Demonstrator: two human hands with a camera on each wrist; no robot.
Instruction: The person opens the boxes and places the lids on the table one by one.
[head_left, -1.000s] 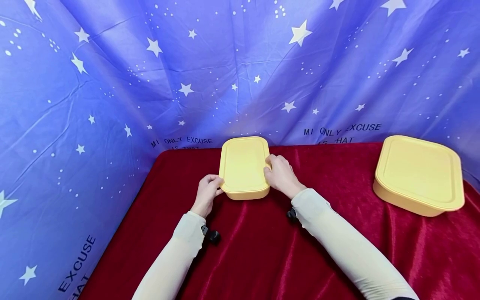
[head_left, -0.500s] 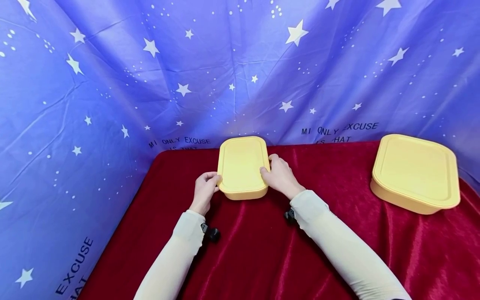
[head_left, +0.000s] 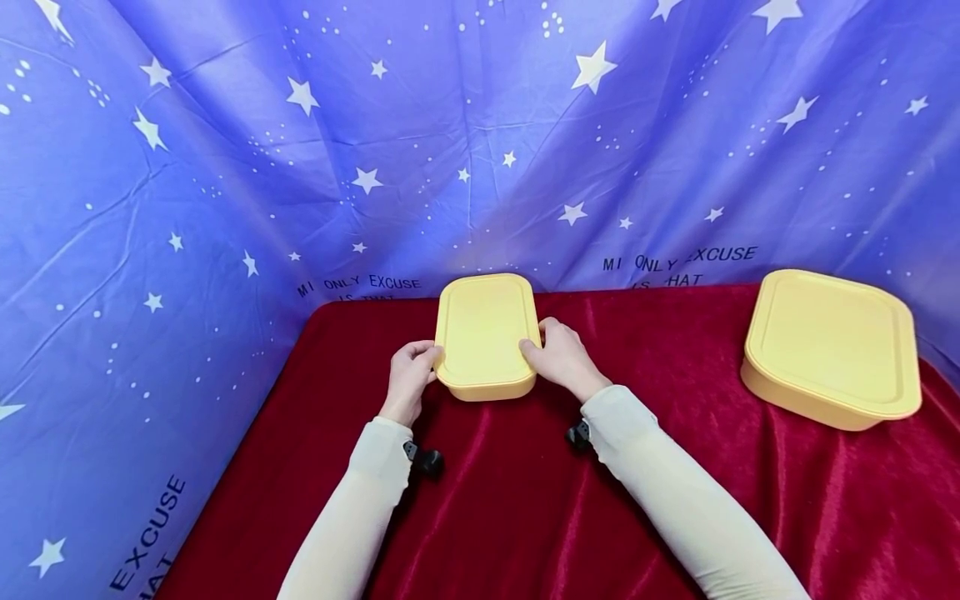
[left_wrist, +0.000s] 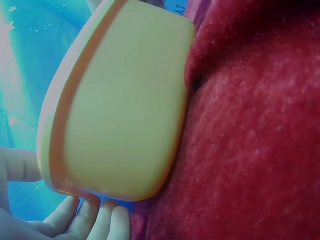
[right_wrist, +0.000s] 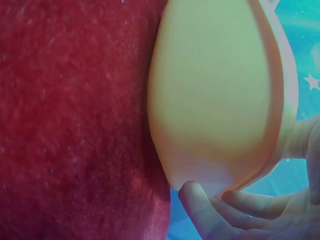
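- Where the red cloth (head_left: 525, 500) meets the backdrop (head_left: 225, 167): small box (head_left: 487, 333), pale yellow, lid on, rounded corners, at the counter's far edge.
- Held on both long sides, near the front corners.
- Left hand (head_left: 408, 379): grip curled round the left rim, thumb on top, fingers (left_wrist: 90, 220) under the base.
- Right hand (head_left: 561, 357): grip curled round the right rim, fingers (right_wrist: 210, 215) beneath.
- Smooth matte plastic, raised lid rim; velvety cloth under it.
- Large box (head_left: 832, 346), same make, well apart to the right.
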